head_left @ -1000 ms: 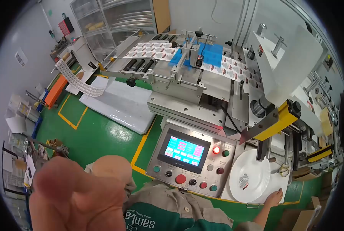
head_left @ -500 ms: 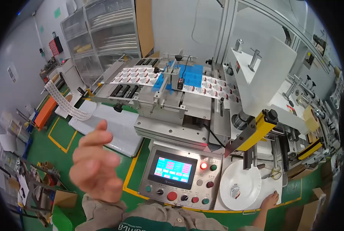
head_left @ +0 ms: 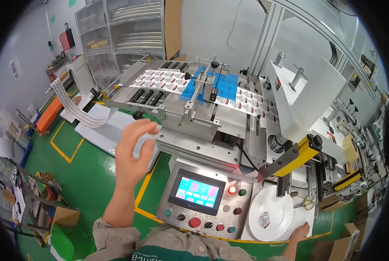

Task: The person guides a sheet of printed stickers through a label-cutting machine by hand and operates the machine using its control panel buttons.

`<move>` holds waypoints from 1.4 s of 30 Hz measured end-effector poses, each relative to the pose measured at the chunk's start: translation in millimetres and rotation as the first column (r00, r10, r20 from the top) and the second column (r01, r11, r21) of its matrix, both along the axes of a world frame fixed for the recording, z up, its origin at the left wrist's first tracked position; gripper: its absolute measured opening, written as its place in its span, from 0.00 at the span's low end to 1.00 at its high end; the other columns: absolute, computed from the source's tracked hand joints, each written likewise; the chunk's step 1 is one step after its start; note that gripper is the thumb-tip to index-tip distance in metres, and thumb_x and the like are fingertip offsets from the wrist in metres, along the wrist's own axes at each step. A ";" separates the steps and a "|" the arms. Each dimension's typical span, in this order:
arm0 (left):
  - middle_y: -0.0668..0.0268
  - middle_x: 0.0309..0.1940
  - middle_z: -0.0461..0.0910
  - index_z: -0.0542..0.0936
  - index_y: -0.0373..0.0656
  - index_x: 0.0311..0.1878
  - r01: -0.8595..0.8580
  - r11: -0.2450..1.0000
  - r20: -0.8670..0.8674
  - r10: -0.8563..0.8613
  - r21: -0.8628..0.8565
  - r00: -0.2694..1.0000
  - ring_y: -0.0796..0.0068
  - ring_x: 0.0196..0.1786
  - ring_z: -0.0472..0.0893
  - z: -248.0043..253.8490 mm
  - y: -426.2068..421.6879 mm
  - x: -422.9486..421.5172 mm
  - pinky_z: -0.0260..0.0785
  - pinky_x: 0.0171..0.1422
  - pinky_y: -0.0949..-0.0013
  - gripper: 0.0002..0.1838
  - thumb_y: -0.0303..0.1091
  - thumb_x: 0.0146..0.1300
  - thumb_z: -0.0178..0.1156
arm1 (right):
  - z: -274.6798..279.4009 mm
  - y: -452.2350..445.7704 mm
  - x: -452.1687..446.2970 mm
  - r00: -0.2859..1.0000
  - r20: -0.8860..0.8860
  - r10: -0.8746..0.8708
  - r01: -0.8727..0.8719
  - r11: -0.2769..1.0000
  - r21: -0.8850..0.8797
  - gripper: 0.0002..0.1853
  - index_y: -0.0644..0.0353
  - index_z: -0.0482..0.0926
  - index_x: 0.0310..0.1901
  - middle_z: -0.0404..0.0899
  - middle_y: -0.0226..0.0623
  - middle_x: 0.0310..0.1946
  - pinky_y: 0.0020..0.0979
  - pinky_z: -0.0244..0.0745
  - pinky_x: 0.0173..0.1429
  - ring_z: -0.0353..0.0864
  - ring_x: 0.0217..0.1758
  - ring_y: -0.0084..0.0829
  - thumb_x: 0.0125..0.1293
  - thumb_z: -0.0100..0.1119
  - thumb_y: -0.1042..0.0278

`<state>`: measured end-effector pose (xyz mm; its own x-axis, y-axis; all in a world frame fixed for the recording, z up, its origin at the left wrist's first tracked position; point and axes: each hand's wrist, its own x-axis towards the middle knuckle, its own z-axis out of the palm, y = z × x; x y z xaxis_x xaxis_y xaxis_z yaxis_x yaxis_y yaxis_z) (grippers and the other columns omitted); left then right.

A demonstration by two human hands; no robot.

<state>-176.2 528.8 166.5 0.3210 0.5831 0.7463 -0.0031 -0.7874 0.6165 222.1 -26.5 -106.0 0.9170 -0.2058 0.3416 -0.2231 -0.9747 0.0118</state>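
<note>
Raised over the floor, left of the control panel [head_left: 161,204], is my left hand [head_left: 133,150]. Its fingers are curved with a gap between thumb and fingers, and nothing is in it. My right hand [head_left: 300,232] rests at the front right corner of the white side shelf [head_left: 297,216], fingers apart and holding nothing visible. Beside it lies a white plate [head_left: 279,211] with a printed label [head_left: 264,219] on it. The panel's screen [head_left: 197,191] is lit. Behind it, a printed label web [head_left: 159,79] runs through the machine, under a blue sheet [head_left: 226,86].
A yellow bar [head_left: 299,155] juts out above the plate. Scissors [head_left: 308,202] lie behind the plate. At the lower left are a green bin [head_left: 70,243] and a cluttered rack [head_left: 33,195]. A white wrapped slab [head_left: 103,132] lies behind my left hand.
My left hand has moved up and away from the camera, from low at the left toward the machine, and its forearm now shows. My right hand stays at the shelf corner. The view has shifted.
</note>
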 end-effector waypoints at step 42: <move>0.60 0.56 0.67 0.72 0.52 0.54 0.534 0.754 0.391 -0.656 0.383 0.645 0.54 0.65 0.58 77.7 -48.8 -29.3 0.31 0.70 0.36 0.20 0.47 0.61 0.52 | 6.1 10.1 -4.2 1.000 0.013 0.000 -0.001 0.996 0.085 0.17 0.48 0.69 0.55 0.68 0.31 0.58 0.44 0.65 0.54 0.65 0.62 0.33 0.68 0.37 0.61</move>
